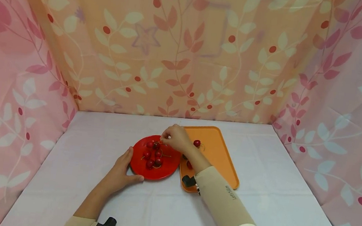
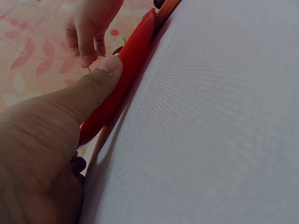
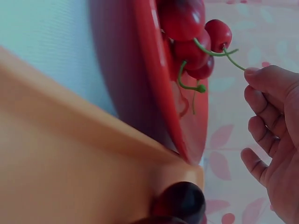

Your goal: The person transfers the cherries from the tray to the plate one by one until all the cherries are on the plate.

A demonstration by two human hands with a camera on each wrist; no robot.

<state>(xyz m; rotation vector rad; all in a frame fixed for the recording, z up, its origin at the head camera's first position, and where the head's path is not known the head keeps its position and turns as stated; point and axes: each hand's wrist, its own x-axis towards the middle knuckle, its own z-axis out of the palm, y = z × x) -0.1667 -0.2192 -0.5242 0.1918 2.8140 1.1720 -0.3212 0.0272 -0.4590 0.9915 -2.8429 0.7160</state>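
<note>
My left hand [image 1: 122, 173] holds the red plate [image 1: 169, 169] at its left and near rim, and the left wrist view shows the thumb [image 2: 100, 81] on the rim. Several cherries [image 1: 150, 163] with green stems lie grouped on the plate. Over its far right side, my right hand [image 1: 175, 137] pinches a thin green stem [image 3: 236, 61] between thumb and fingertip. That stem leads to a cherry [image 3: 218, 35] beside the others at the plate. The other right fingers are loosely bent.
An orange tray [image 1: 221, 158] stands against the plate's right side, with a few cherries on it, one cherry [image 1: 197, 143] near its far left part. My right forearm crosses over the tray. Patterned cloth [image 1: 181, 53] walls the white table at the back and both sides.
</note>
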